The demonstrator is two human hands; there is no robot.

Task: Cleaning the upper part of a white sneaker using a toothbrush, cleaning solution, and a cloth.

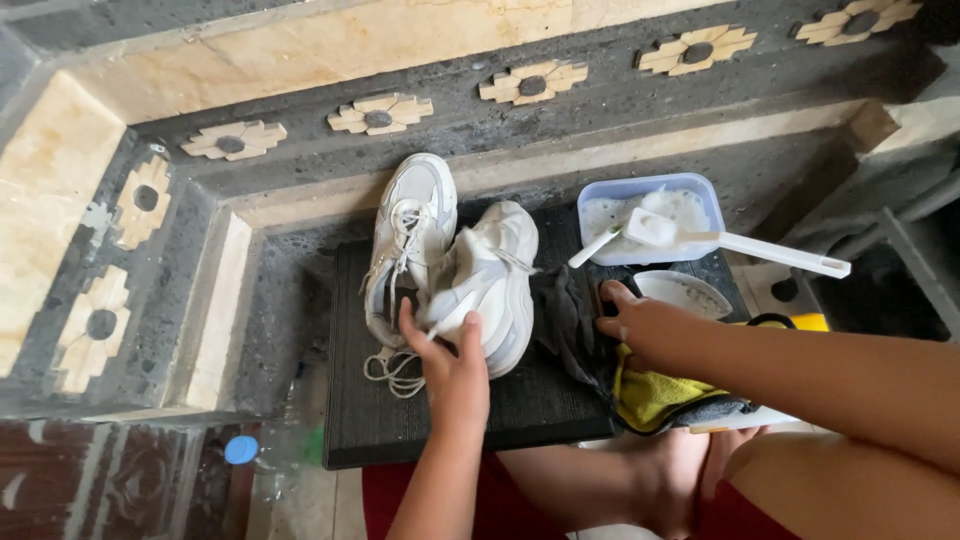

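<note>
Knees, bare foot (690, 480) nearest; two white sneakers on black bench (500, 410).
Left hand (450, 355) gripped right sneaker (490, 285): light, soft upper, prob. damp; best held at heel/sole. Right hand (650, 325) pressed flat, fingers spread, on dark cloth (575, 320).

Wash gear and stonework around the two grips

Just beyond the grip on the right stands a pale blue plastic tub (700, 186) of foamy water, with a long-handled white scrub brush (770, 250) laid across its rim and a small white toothbrush (595, 247) leaning out of its near-left corner. A white oval dish (685, 293) lies just beside that grip. A black ribbed board (520, 400) lies under both grips. Low and well left of the left grip lies a clear bottle with a blue cap (240, 450). Behind it all runs a dark stone ledge with cream flower inlays (380, 114).
</note>
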